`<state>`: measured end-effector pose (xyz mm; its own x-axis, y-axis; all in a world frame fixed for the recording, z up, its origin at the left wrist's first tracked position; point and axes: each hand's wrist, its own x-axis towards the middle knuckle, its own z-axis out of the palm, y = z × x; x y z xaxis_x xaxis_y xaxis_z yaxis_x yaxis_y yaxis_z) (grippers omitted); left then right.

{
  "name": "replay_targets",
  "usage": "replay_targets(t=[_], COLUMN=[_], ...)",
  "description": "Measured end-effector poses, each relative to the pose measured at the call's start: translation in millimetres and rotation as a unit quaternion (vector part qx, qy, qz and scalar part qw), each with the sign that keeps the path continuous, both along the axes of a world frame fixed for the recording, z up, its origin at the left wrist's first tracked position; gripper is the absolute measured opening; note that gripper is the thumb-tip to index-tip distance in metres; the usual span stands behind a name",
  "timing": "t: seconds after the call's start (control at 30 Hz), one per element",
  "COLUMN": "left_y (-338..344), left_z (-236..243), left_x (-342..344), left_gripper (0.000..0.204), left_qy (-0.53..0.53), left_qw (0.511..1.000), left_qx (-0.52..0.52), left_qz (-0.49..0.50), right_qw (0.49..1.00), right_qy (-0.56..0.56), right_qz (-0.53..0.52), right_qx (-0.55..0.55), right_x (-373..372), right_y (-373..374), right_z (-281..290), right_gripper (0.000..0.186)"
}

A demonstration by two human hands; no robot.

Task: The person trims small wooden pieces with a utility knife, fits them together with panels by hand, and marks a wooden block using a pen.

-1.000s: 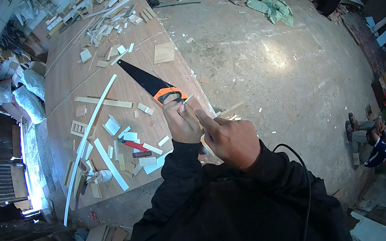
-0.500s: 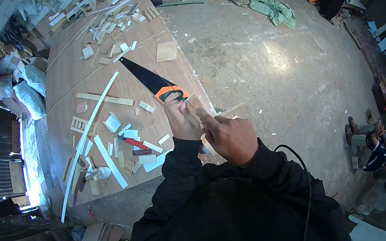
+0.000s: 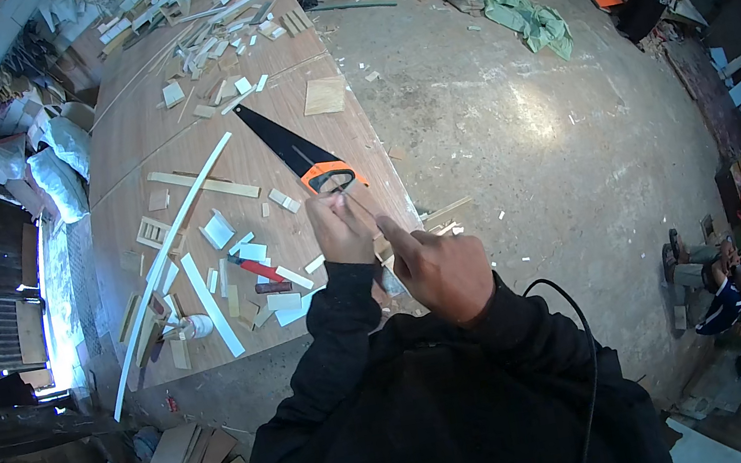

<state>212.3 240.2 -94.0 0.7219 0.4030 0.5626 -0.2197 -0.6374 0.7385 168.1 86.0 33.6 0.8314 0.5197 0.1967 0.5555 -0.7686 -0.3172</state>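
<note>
Near the table's right edge my left hand (image 3: 341,231) is closed, its fingertips pinching a thin stick-like piece (image 3: 361,206) whose exact kind is too small to tell. My right hand (image 3: 445,270) is beside it, fingers curled and the index finger stretched toward that piece; what its palm holds is hidden. Just beyond my left hand lies a handsaw (image 3: 284,145) with a black blade and an orange handle, flat on the table. To the left rest a red-handled tool (image 3: 258,270) and several small pale wood blocks (image 3: 284,200).
The wooden table (image 3: 208,121) carries a long pale strip (image 3: 170,253), a square wood piece (image 3: 325,95) and many offcuts at its far end. A green cloth (image 3: 525,13) lies on the floor. Another person (image 3: 718,283) sits at the far right. A black cable (image 3: 593,361) hangs over my right side.
My left hand has drawn slightly toward me and left, farther from the saw handle. My right hand stays almost in place. The whole view has shifted slightly.
</note>
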Motion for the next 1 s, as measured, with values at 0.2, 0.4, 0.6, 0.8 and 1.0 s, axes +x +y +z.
replay_targets(t=[0.2,0.4,0.6,0.8,1.0], left_y=[-11.7,4.9,-7.7,-14.8,-18.7], left_z=[13.3,16.7,17.4,25.4,25.2], left_x=[-10.2,-10.0,-11.1,-14.6,-20.4], left_gripper=[0.012,0.014,0.012,0.012,0.012], left_qy=[-0.004,0.005,-0.041,-0.034,-0.049], left_qw=[0.998,0.997,0.998,0.999,0.998], left_qx=[-0.040,-0.051,0.016,0.004,0.007], left_qz=[-0.051,-0.050,-0.035,-0.039,-0.041], right_qw=[0.998,1.000,1.000,1.000,1.000], right_qy=[-0.044,-0.019,-0.009,-0.006,0.003], right_qz=[-0.006,-0.004,-0.009,-0.023,-0.030], right_qx=[0.054,0.022,-0.002,-0.005,-0.004], right_x=[4.5,-11.0,-8.1,-13.3,-21.3], right_y=[1.3,-1.7,0.3,-1.7,-4.8], right_z=[-11.4,7.5,5.0,10.3,11.5], right_gripper=[0.055,0.053,0.049,0.050,0.049])
